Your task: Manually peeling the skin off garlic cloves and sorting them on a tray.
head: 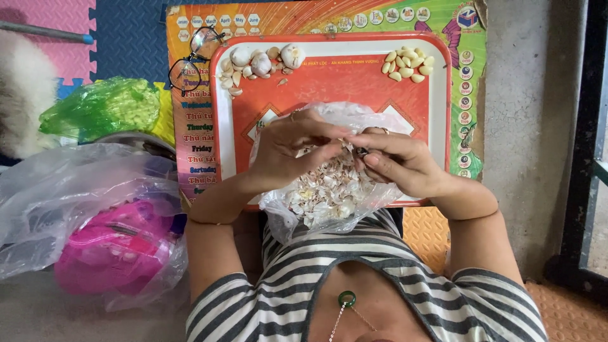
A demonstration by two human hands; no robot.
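Observation:
My left hand (288, 149) and my right hand (396, 161) meet over a clear plastic bag (329, 190) full of pale garlic skins, on the near part of a red and white tray (437, 95). The fingers of both hands pinch a small garlic clove between them, mostly hidden by the fingertips. A small dark tool shows in my right hand's fingers. Unpeeled garlic bulbs and cloves (259, 63) lie at the tray's far left corner. A small pile of peeled cloves (405, 64) lies at its far right corner.
A pair of glasses (193, 57) rests on a colourful printed board (190, 126) under the tray. To the left are a green plastic bag (101, 107) and a clear bag holding a pink container (107, 247). A grey wall stands on the right.

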